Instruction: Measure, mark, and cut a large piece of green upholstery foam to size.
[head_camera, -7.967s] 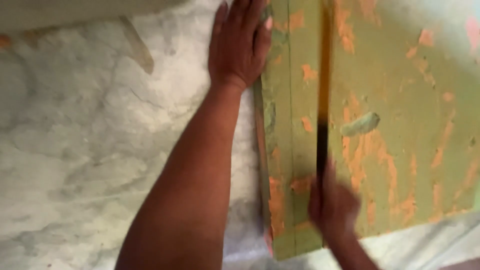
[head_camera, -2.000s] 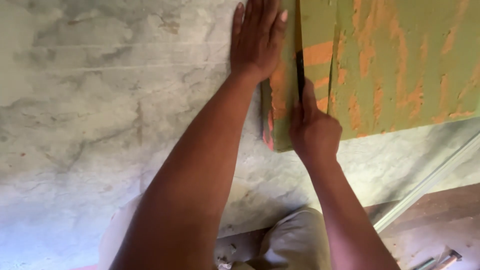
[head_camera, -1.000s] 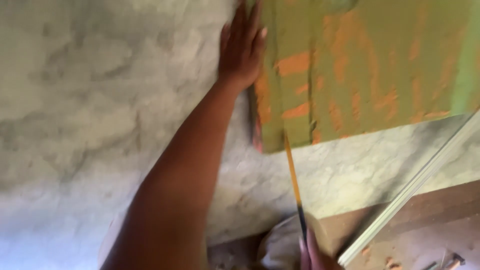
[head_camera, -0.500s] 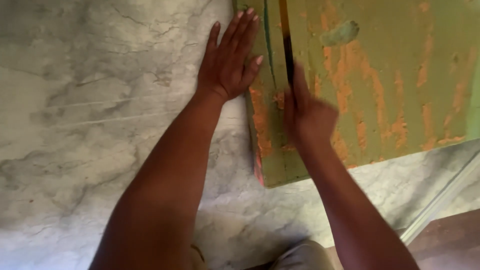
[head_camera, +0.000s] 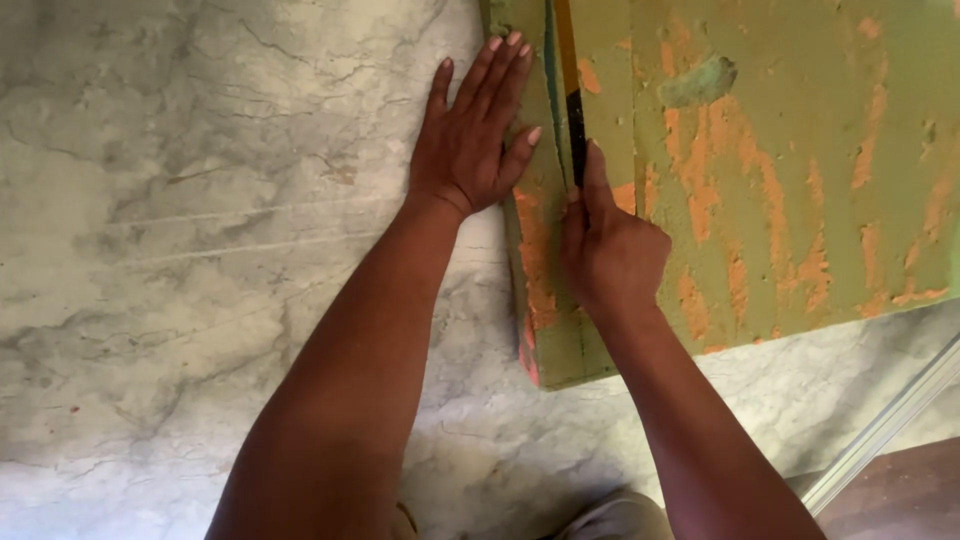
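A: What lies nearest the person?

B: A bit of pale cloth (head_camera: 620, 515) at the bottom edge, on the marbled grey floor (head_camera: 200, 250). To the right, a pale metal strip (head_camera: 880, 430) runs diagonally beside dark wood.

A: And the hands?

B: The right hand (head_camera: 610, 250) is closed around a knife (head_camera: 572, 120) with a dark handle and a yellow blade, index finger stretched along it. The blade sits in a cut line near the left edge of the green foam slab (head_camera: 800, 170), which lies flat on the floor, streaked with orange.

A: The other one?

B: The left hand (head_camera: 470, 150) is spread flat, fingers wide, grasping nothing. Its palm rests on the floor, while the fingertips and thumb press the narrow strip (head_camera: 535, 230) of foam left of the cut.
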